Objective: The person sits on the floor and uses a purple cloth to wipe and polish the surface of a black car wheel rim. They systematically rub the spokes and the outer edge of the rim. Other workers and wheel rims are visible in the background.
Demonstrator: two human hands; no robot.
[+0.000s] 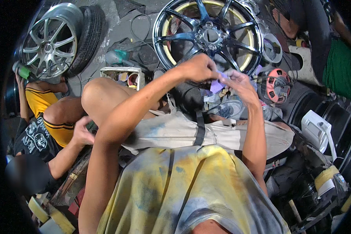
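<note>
Between both hands I hold a small purple piece of sandpaper (217, 85), just in front of the near rim of a dark chrome wheel (178, 37). My left hand (199, 69) reaches across and pinches the left side of the piece. My right hand (242, 85) has its thumb and fingertips on the right side. Part of the piece is covered by my fingers. The wheel lies face up, with slim spokes and a yellowish inner ring. Scraps of tan and purple paper (222, 94) lie below my hands.
At left, a person holds a green power tool (24, 71) near a silver wheel (58, 52) and a tyre (90, 39). A white box of scraps (105, 72) stands left of my hands. A red reel-like part (277, 86) and corded green tool (119, 57) lie nearby; another person is at upper right.
</note>
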